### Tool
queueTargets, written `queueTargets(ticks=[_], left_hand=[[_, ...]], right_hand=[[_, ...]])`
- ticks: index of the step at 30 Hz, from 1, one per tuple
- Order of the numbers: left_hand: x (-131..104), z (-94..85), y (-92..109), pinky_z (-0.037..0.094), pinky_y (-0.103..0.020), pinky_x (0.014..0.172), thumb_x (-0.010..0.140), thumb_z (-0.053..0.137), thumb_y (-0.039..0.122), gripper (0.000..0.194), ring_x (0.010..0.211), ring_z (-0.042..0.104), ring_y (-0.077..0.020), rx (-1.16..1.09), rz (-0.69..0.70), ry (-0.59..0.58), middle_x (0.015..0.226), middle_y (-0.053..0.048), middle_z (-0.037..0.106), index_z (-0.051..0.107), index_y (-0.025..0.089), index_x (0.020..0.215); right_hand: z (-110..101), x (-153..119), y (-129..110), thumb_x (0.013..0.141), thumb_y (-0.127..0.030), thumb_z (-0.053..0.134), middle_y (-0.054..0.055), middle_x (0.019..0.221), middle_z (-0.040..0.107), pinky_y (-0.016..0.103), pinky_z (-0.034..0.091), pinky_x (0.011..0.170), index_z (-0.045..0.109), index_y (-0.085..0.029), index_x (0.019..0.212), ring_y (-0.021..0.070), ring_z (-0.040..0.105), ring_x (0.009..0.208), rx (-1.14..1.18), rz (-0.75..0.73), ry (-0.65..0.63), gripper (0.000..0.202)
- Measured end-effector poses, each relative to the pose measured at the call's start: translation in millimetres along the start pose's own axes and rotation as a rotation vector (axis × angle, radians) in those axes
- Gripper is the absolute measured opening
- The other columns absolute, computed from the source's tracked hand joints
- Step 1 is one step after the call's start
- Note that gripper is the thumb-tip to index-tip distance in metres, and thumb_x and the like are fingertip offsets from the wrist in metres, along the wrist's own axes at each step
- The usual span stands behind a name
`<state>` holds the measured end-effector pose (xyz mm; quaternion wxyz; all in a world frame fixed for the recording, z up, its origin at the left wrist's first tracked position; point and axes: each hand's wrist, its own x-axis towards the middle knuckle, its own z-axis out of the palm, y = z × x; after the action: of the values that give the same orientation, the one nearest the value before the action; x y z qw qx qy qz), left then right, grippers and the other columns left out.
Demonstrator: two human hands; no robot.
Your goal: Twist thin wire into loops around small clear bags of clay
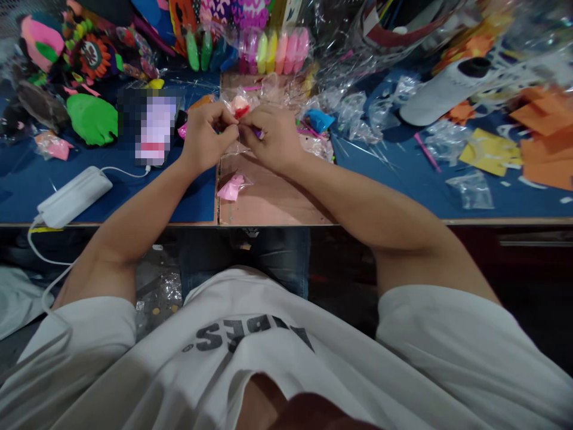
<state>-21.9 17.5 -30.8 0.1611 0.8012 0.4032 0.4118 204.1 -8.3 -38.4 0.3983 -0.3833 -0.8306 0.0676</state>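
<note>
Head view, left fingers (227, 117) and right fingers (253, 123) pinching a red piece (242, 111), long axis roughly sideways, right end angled away.

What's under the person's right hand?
A brown board shows below the right hand, with a pink piece on it nearer the front edge. Whatever lies directly beneath the palm is covered.

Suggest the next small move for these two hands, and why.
Perhaps ease the right hand slightly away from the left hand, pausing if anything pulls taut: the two meet close beside a small red piece, and I cannot tell whether either one grips it.
</note>
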Motion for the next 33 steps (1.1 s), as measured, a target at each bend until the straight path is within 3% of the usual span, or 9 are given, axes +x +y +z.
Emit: queueTargets(ticks=[5, 8, 10, 15, 18, 22, 25, 28, 33], left_hand=[[3.6, 0.7, 1.3, 0.054, -0.044, 0.076, 0.099, 0.083, 0.060, 0.039, 0.078, 0.068, -0.0188, -0.225, -0.161, -0.067, 0.075, 0.002, 0.077, 0.064, 0.029, 0.084], [5.8, -3.6, 1.2, 0.054, -0.043, 0.079, 0.098, 0.083, 0.070, 0.048, 0.079, 0.062, -0.0138, -0.322, -0.211, -0.158, 0.075, 0.004, 0.077, 0.064, 0.027, 0.086], [6.8, -7.4, 2.1, 0.054, -0.042, 0.080, 0.089, 0.092, 0.070, 0.048, 0.079, 0.059, -0.0123, -0.391, -0.232, -0.209, 0.073, 0.006, 0.077, 0.068, 0.028, 0.084], [5.4, -16.8, 17.5, 0.054, -0.039, 0.077, 0.082, 0.094, 0.037, 0.022, 0.072, 0.064, -0.0151, -0.565, -0.413, -0.223, 0.069, 0.004, 0.079, 0.075, 0.029, 0.073], [5.2, -23.5, 28.5, 0.051, -0.035, 0.074, 0.083, 0.090, 0.018, 0.022, 0.068, 0.064, -0.0148, -0.645, -0.517, -0.264, 0.063, 0.004, 0.074, 0.075, 0.027, 0.070], [6.2, -31.8, 34.6, 0.052, -0.036, 0.075, 0.087, 0.089, 0.008, 0.020, 0.068, 0.069, -0.0161, -0.728, -0.582, -0.340, 0.066, -0.002, 0.077, 0.077, 0.019, 0.074], [5.5, -34.3, 35.5, 0.052, -0.036, 0.077, 0.089, 0.094, 0.012, 0.021, 0.072, 0.069, -0.0163, -0.740, -0.582, -0.361, 0.069, -0.004, 0.078, 0.077, 0.016, 0.078], [4.3, -31.7, 34.2, 0.051, -0.036, 0.078, 0.088, 0.101, 0.023, 0.025, 0.075, 0.064, -0.0146, -0.738, -0.528, -0.327, 0.070, 0.000, 0.077, 0.077, 0.019, 0.082], [6.2, -20.2, 24.8, 0.048, -0.039, 0.082, 0.086, 0.105, 0.031, 0.029, 0.076, 0.059, -0.0124, -0.671, -0.289, -0.083, 0.076, 0.006, 0.074, 0.077, 0.025, 0.084]], right_hand=[[-3.2, 0.3, 3.2, 0.114, -0.048, 0.072, 0.010, 0.115, 0.085, 0.059, 0.065, 0.109, 0.079, -0.036, 0.106, 0.0382, 0.078, 0.119, 0.047, 0.053, -0.069, 0.017], [-6.2, 0.1, 2.4, 0.117, -0.050, 0.065, 0.011, 0.116, 0.086, 0.060, 0.065, 0.110, 0.081, -0.036, 0.109, 0.0379, 0.079, 0.117, -0.027, 0.004, -0.098, 0.023], [-8.2, 0.0, 1.3, 0.120, -0.050, 0.057, 0.011, 0.120, 0.087, 0.062, 0.064, 0.110, 0.082, -0.036, 0.113, 0.0374, 0.079, 0.115, -0.099, -0.045, -0.121, 0.029], [-9.7, -0.8, 3.0, 0.126, -0.060, 0.044, 0.009, 0.123, 0.088, 0.062, 0.061, 0.115, 0.083, -0.036, 0.119, 0.0351, 0.078, 0.117, -0.151, -0.063, -0.151, 0.046], [-9.0, -1.1, 7.7, 0.126, -0.065, 0.042, 0.011, 0.124, 0.088, 0.062, 0.061, 0.113, 0.084, -0.035, 0.121, 0.0368, 0.079, 0.119, -0.120, -0.107, -0.150, 0.051], [-11.1, 0.8, 9.5, 0.125, -0.070, 0.040, 0.011, 0.123, 0.088, 0.063, 0.062, 0.110, 0.084, -0.036, 0.122, 0.0378, 0.079, 0.121, -0.078, -0.169, -0.154, 0.056], [-17.8, 4.3, 2.8, 0.123, -0.077, 0.037, 0.009, 0.123, 0.089, 0.063, 0.060, 0.112, 0.084, -0.039, 0.116, 0.0355, 0.077, 0.119, -0.046, -0.169, -0.173, 0.062], [-28.1, 7.8, -7.8, 0.121, -0.082, 0.034, 0.008, 0.126, 0.087, 0.060, 0.059, 0.113, 0.081, -0.041, 0.109, 0.0336, 0.073, 0.120, -0.027, -0.110, -0.153, 0.063], [-37.7, 8.1, -18.1, 0.117, -0.078, 0.055, 0.012, 0.113, 0.080, 0.064, 0.063, 0.106, 0.074, -0.039, 0.104, 0.0399, 0.074, 0.115, -0.003, 0.011, -0.019, 0.045]])
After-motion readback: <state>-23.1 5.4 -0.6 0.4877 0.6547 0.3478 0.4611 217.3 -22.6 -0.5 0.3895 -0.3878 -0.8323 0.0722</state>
